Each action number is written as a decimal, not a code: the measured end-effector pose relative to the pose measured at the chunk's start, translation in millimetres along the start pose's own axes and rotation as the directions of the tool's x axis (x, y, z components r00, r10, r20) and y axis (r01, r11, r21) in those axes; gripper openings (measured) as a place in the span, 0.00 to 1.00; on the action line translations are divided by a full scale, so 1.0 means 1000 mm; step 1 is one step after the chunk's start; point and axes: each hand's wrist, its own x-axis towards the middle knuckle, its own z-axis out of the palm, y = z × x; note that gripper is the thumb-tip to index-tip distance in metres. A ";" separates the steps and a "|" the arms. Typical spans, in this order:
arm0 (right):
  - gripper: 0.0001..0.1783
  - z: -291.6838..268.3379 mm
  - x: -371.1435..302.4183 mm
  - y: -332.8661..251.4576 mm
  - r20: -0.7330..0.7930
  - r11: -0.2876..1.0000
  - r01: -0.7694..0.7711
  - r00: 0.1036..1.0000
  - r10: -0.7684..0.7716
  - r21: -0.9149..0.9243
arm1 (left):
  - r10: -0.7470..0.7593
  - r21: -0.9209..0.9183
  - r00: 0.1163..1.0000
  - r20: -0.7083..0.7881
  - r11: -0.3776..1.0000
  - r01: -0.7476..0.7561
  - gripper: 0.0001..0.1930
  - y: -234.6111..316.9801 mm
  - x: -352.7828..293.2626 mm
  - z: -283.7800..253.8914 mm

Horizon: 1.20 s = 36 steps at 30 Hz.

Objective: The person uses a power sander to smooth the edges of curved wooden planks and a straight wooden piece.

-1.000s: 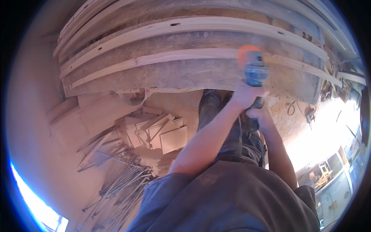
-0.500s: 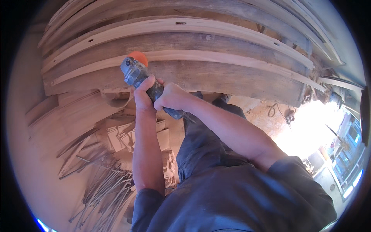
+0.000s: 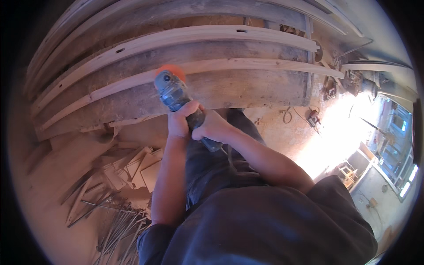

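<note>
Both my hands are closed round an angle grinder [image 3: 173,95] with a grey metal head and a dark body. My left hand [image 3: 179,121] grips it just behind the head, and my right hand [image 3: 213,126] wraps the body closer to the cord end. An orange disc [image 3: 176,70], blurred, sits at the head's far side. It overlaps the near edge of a long pale wooden strip [image 3: 247,65] on the bench; whether it touches the wood I cannot tell. The strip lies along a worn plank bench top [image 3: 260,88].
A second pale strip with slots [image 3: 194,36] lies farther back. Thin wood offcuts [image 3: 134,170] and a heap of metal rods [image 3: 121,234] lie on the floor at left. A red-and-dark tool with a cord [image 3: 313,118] rests on the floor at right, near bright light.
The view has shifted along the bench. The grinder and both hands now appear farther right and slightly lower, with the disc still over the near strip. Both grips look the same.
</note>
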 end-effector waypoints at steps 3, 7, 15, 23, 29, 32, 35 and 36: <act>0.35 -0.050 -0.026 0.026 -0.037 0.997 0.037 0.999 -0.035 0.061 | -0.032 0.039 0.999 0.043 0.999 0.030 0.10 -0.033 0.007 0.050; 0.28 -0.125 -0.068 0.063 -0.128 0.966 0.118 0.988 -0.090 0.230 | -0.093 0.098 0.987 0.128 0.992 0.080 0.11 -0.080 0.009 0.144; 0.21 -0.188 -0.117 0.088 -0.261 0.907 0.124 0.965 -0.016 0.402 | -0.104 0.242 0.981 0.165 0.968 0.062 0.13 -0.124 0.015 0.233; 0.31 -0.077 -0.006 0.017 0.092 0.992 0.128 0.988 -0.126 -0.015 | -0.014 -0.137 0.996 -0.091 0.991 0.001 0.09 -0.024 -0.001 0.083; 0.27 -0.095 -0.045 0.047 -0.091 0.976 0.192 0.979 -0.183 0.102 | 0.054 -0.047 0.996 -0.067 0.997 -0.057 0.11 -0.081 0.000 0.097; 0.28 -0.112 -0.059 0.064 -0.081 0.976 0.068 0.995 -0.052 0.208 | 0.020 0.012 1.000 -0.016 1.000 -0.020 0.10 -0.078 -0.015 0.134; 0.29 -0.100 -0.047 0.039 -0.015 0.995 0.034 0.999 -0.033 0.099 | -0.028 -0.120 1.000 -0.011 0.992 0.026 0.09 -0.059 -0.009 0.113; 0.30 -0.092 -0.035 0.037 -0.001 0.989 0.077 0.997 -0.078 0.125 | -0.117 -0.229 0.993 0.027 0.966 0.120 0.09 -0.058 0.000 0.096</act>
